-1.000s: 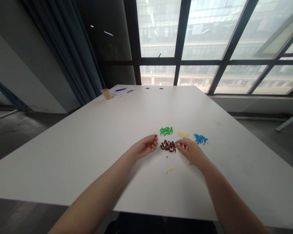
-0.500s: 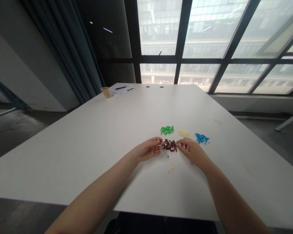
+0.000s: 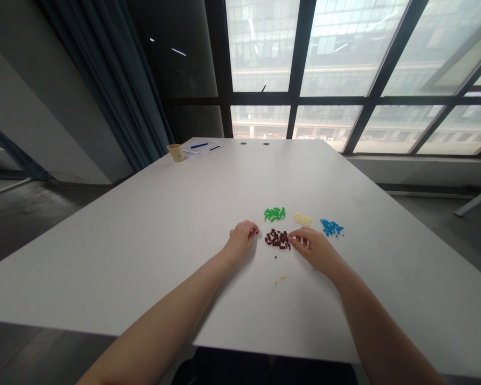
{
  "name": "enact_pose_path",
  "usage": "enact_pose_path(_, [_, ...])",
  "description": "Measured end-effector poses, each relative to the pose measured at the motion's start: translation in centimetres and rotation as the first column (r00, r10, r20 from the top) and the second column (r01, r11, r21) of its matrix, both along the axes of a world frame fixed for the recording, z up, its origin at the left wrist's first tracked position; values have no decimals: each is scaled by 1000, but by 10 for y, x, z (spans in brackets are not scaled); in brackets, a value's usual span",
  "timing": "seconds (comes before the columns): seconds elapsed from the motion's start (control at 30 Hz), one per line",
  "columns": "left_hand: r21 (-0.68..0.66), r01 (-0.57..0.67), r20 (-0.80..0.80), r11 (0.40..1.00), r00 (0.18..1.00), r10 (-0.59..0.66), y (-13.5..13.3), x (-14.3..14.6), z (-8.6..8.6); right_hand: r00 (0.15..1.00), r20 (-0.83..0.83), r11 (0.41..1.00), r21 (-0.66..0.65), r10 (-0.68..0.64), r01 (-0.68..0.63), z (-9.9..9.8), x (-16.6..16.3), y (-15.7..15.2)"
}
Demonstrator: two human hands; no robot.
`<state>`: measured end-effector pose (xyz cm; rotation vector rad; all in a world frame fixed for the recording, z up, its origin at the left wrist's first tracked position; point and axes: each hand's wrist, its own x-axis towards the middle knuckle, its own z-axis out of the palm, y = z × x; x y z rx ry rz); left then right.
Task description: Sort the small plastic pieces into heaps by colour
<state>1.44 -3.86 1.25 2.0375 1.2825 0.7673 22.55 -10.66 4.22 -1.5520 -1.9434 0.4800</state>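
Observation:
A loose pile of small dark brown toy bricks lies on the white table between my two hands. My left hand is curled just left of the pile, apart from it, with its fingertips drawn together; whatever they hold is too small to make out. At the pile's right edge is my right hand, thumb and index finger brought close in a pinch at the outermost brown pieces. Whether a piece sits between those fingertips cannot be seen.
Behind the brown pile lie green pieces, pale yellow pieces and blue pieces. A tiny dark piece and several small yellow pieces lie nearer me. A paper cup and papers with pens stand far left.
My left hand has drawn back leftward from the brown pile, and its fingers have curled in. My right hand has stayed nearly still at the pile's right edge.

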Motion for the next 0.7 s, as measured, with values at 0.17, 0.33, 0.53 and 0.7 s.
enact_pose_path(0.17, [49,33,-156,998,987,-25,-9,9,-6,1000,1,1000,13,8,-8,1,-1,0])
enact_pose_path(0.33, [100,53,-174,994,984,-35,-7,12,-12,1000,1,1000,0,15,-15,6,-4,-3])
enact_pose_path(0.53, [156,39,-206,987,978,-6,-6,15,-13,1000,-4,1000,-5,17,-17,5,-5,-3])
enact_pose_path(0.7, [147,-78,-114,986,989,95,-2,11,-6,999,-5,999,8,40,-40,4,-4,-2])
